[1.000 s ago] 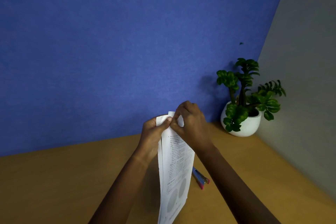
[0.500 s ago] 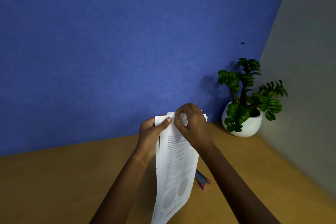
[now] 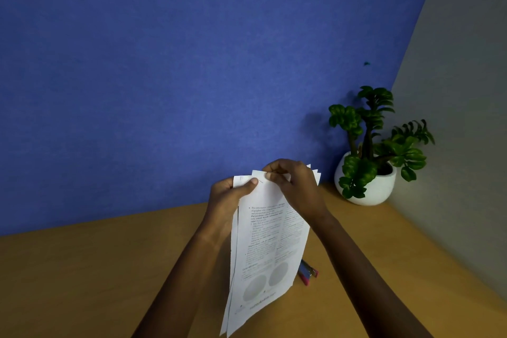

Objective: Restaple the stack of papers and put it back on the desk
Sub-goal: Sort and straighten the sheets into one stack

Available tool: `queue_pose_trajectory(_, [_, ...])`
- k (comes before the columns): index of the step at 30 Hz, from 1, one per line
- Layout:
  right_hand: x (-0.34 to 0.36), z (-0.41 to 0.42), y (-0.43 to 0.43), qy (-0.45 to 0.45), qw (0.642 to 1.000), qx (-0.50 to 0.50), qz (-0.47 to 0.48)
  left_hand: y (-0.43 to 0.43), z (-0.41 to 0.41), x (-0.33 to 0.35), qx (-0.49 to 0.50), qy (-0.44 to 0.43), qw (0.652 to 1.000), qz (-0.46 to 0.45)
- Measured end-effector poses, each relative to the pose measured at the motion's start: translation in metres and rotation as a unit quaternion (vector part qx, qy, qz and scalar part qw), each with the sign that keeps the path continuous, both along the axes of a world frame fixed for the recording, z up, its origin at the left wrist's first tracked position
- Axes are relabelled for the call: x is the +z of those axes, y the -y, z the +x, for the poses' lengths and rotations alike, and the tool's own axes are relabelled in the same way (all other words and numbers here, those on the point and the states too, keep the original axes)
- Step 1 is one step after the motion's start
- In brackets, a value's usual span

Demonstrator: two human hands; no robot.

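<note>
- Papers (image 3: 270,239): thin white printed sheets, text above and two grey round figures below; held upright above the desk (image 3: 96,277), lower edges loose and fanned, top corners slightly stepped.
- Left hand (image 3: 227,200): grip closed on the top left corner of the papers, thumb pressed on the front sheet.
- Right hand (image 3: 295,186): fingertips pinched together at the top edge, just beside the left thumb; a fine dark line shows there, likely the old staple, too small to confirm.
- Step in hand, as judged: freeing or checking the top-corner fastening before restapling.
- Method advised: keep the left thumb firm near the corner so the sheets do not tear; pull straight, not sideways; square the stepped edges before stapling.
- Stapler (image 3: 307,271): small, blue and pink with a metal part, lying on the desk behind the papers, partly hidden.
- Desk: smooth tan wood-look surface.
- Plant (image 3: 373,143): glossy green leaves in a rounded white pot, in the far right corner, well apart from the hands.
- Wall (image 3: 178,63): matt blue, felt-like panel.
</note>
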State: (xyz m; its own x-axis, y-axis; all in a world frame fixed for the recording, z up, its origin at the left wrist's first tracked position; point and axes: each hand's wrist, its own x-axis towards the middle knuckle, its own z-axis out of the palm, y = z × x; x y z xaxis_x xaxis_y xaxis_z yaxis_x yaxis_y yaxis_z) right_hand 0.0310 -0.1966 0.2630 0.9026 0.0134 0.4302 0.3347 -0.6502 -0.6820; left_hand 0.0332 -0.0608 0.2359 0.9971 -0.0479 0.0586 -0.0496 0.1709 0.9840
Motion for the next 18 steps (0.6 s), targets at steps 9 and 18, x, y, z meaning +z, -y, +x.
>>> queue_pose_trajectory(9, [0.003,-0.001,0.0,-0.011,1.0,-0.001,0.009,0.001,0.002,0.001,-0.018,-0.042,0.999,-0.022])
queue_pose_trajectory(18, [-0.011,-0.009,-0.007,0.047,0.986,-0.062,-0.15,0.006,-0.001,0.004,0.044,-0.016,0.998,-0.036])
